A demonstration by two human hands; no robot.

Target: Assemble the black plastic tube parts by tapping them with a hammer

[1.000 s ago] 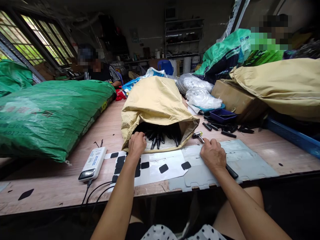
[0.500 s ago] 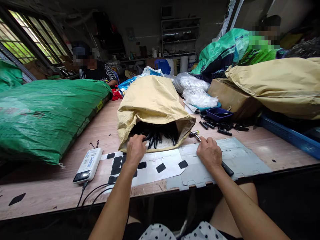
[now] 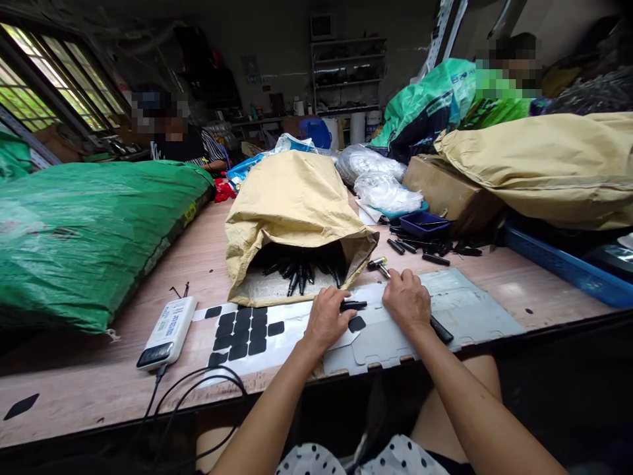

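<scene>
My left hand point(image 3: 326, 318) is closed on a black pen-shaped piece point(image 3: 355, 305), which points right over the white sheet. My right hand point(image 3: 408, 302) grips a small hammer point(image 3: 442, 330); its silver and yellow head sticks out beyond the fingers and its black handle shows behind the palm. In front of me lies a tan woven sack point(image 3: 291, 198), mouth toward me, with several black pen-shaped pieces point(image 3: 301, 277) inside. Black rounded squares point(image 3: 241, 333) lie on the white sheet point(image 3: 287, 346), one of them point(image 3: 357, 324) just below the held piece. Under my right hand is a grey plastic board point(image 3: 465, 300).
A white power bank point(image 3: 167, 333) with black cables sits left, beside a large green sack point(image 3: 89, 244). At right are loose black pieces point(image 3: 436, 259), a purple tray point(image 3: 424, 224), a cardboard box point(image 3: 450, 191) and a blue basket point(image 3: 564, 267). Two people are beyond the table.
My left hand has moved right from the sack's mouth to above the sheet, with a black pen-shaped piece in it. My right hand keeps its grip on the hammer.
</scene>
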